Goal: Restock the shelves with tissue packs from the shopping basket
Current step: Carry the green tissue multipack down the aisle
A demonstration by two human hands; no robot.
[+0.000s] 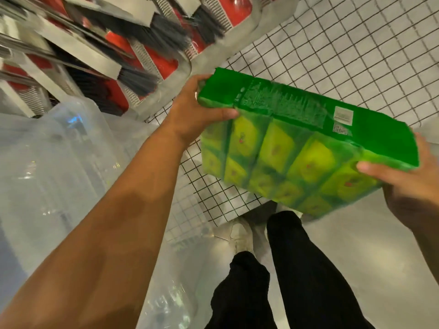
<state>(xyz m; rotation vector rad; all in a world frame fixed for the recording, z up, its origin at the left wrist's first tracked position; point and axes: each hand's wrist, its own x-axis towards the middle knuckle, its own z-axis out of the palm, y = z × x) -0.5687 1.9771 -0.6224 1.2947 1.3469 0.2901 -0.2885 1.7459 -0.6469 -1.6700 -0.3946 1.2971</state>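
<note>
Tissue pack [308, 143]: one, clasped endwise by left grip [194, 115] and right grip [408, 186], fingers curled.

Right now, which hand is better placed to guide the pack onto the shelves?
Probably the left hand: it grips the pack end nearest the shelves, while the right hand holds the far end.

**A:** so where are our hands at rn?

**B:** our left hand [194, 115] is curled round one end of the tissue pack [297, 143], thumb over the edge, bare arm stretched right out. Our right hand [403, 188] grips the other end, thumb pressed on.
</note>
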